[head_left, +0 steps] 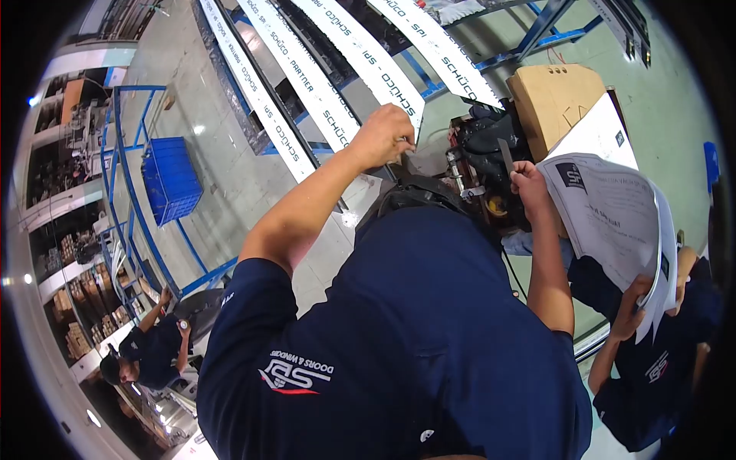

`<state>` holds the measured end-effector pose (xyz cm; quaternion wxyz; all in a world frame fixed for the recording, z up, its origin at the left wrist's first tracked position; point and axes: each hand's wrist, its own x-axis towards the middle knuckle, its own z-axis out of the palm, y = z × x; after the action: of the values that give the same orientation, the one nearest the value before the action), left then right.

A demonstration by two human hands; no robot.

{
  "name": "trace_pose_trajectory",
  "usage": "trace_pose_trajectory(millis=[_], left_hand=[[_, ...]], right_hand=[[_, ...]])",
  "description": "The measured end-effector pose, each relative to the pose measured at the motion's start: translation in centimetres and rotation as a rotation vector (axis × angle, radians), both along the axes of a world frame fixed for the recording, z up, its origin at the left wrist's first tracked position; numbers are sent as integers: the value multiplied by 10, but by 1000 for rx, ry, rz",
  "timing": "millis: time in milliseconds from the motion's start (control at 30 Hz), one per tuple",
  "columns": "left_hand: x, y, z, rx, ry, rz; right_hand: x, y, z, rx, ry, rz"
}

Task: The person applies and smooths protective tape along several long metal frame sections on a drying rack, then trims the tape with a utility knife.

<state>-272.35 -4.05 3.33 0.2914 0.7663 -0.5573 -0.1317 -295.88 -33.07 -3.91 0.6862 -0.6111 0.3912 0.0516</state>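
Observation:
My left hand reaches forward with its fingers curled around a small metal part at the left edge of a black machine; the part itself is mostly hidden by the fingers. My right hand grips the machine's right side next to a yellow-and-black fitting. My navy work shirt fills the lower middle of the view and hides the machine's lower part.
Long profiles wrapped in white printed film lie on blue racks behind the machine. A cardboard box stands at the back right. A co-worker's hand holds printed papers at the right. Another person works at the lower left, below a blue crate.

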Motion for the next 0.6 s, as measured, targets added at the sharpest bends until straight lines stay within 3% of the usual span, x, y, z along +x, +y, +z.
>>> trace_pose_trajectory(millis=[67, 133, 167, 333, 400, 533, 600], left_hand=[[2, 4, -3, -48, 46, 111], [1, 10, -8, 119, 188, 392], [-3, 9, -2, 121, 237, 416], [-16, -15, 7, 202, -5, 407], [-13, -20, 6, 304, -187, 295], [-10, -20, -5, 373, -140, 255], [-8, -10, -15, 218, -94, 306]], right_hand=[[5, 7, -3, 35, -36, 18], [6, 13, -4, 77, -91, 57], [6, 14, -5, 79, -70, 82], [5, 17, -7, 72, 44, 67], [5, 13, -11, 105, 11, 98], [5, 10, -3, 27, 68, 104], [7, 8, -4, 41, 64, 105]])
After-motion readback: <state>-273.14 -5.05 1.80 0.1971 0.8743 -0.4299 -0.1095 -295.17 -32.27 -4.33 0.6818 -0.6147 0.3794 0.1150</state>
